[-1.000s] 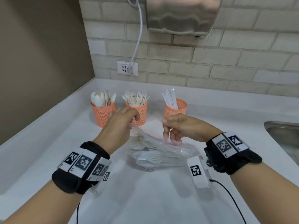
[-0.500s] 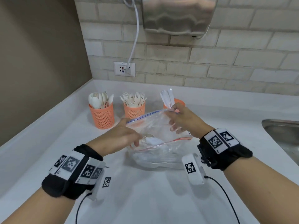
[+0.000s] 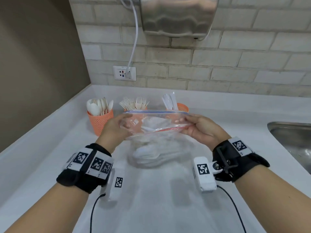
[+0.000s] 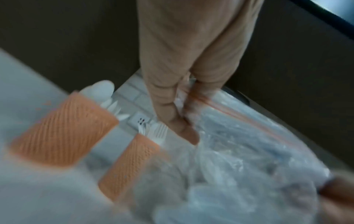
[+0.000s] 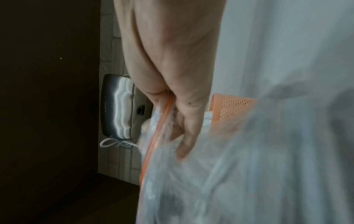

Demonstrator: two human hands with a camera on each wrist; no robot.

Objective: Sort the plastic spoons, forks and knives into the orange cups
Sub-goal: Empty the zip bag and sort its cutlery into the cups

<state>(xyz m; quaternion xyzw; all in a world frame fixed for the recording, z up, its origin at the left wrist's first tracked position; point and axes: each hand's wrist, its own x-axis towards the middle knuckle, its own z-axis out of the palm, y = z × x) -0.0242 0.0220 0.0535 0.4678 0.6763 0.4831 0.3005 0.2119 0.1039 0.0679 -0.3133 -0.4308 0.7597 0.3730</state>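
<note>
A clear zip bag of white plastic cutlery hangs between my hands above the white counter, its mouth held wide. My left hand pinches the left end of the bag rim. My right hand grips the right end of the bag. Behind the bag stand three orange mesh cups: the spoon cup at the left, the fork cup half hidden by the bag, and the knife cup at the right. The cutlery lies bunched in the bag's bottom.
A steel sink is set into the counter at the right. A wall socket with a white cord and a steel hand dryer are on the brick wall behind. A brown wall closes the left side.
Both hands have lifted the bag off the counter and pulled its mouth apart. The left hand moved from the near rim to the bag's left end.
</note>
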